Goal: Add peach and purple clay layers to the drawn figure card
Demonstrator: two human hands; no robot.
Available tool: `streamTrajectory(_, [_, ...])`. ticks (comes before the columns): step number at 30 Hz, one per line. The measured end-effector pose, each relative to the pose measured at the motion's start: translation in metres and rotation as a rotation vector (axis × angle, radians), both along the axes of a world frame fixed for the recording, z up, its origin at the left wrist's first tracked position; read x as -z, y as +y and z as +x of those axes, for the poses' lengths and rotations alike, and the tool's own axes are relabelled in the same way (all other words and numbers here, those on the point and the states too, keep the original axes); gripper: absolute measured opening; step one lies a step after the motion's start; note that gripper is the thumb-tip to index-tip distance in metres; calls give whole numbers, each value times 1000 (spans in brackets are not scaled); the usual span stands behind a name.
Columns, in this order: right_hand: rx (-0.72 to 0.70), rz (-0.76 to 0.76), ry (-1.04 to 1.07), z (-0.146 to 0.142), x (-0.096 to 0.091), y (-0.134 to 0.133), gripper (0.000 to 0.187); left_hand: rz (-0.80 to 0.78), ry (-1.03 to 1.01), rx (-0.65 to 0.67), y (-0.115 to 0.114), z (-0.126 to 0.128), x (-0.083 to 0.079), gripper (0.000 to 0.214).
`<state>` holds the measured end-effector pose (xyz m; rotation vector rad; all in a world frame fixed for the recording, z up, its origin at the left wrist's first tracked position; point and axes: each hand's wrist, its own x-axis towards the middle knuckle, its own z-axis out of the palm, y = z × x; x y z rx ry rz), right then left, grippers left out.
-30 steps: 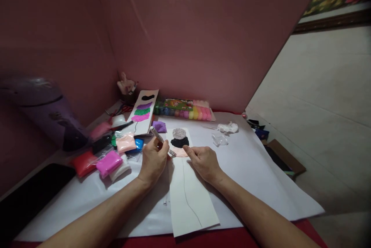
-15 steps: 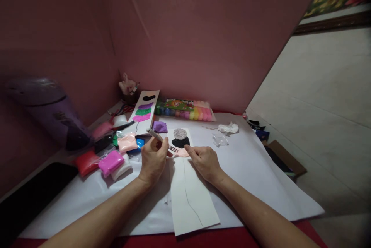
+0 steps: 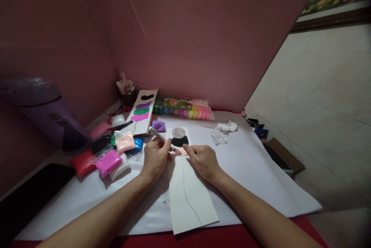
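My left hand (image 3: 156, 157) is closed around a small fork (image 3: 177, 151) with a pale handle. The fork's tines point right and meet the peach clay patch (image 3: 183, 152) on a long white card (image 3: 191, 197). Above that patch on the card are a black clay patch (image 3: 179, 141) and a textured grey one (image 3: 179, 132). A curved pencil line runs down the card's lower part. My right hand (image 3: 203, 161) is curled at the card's right edge, its thumb by the peach clay; its lower fingers are partly hidden.
Bagged clay in several colours, including a pink packet (image 3: 108, 162), lies left. Behind are a second card (image 3: 142, 112) with coloured patches and a clay set (image 3: 182, 108). A purple bottle (image 3: 43, 112) stands far left; clear plastic (image 3: 218, 138) and white crumpled material (image 3: 227, 126) lie right.
The fork's tines have moved slightly right and down across the peach clay, with my left hand following. My right hand stays at the card's edge. The whole view has shifted a little.
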<state>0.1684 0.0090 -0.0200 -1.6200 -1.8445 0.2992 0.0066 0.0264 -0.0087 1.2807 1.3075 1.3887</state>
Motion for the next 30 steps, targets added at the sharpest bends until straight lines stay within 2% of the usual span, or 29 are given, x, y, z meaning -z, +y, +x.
streamTrajectory(14, [17,2,-29,-1,-1,0,60,-27,59,30,7,-3,7,31])
streamTrajectory(30, [20,24,-38,-1,1,1,60,76,103,-92,13,-11,6,20])
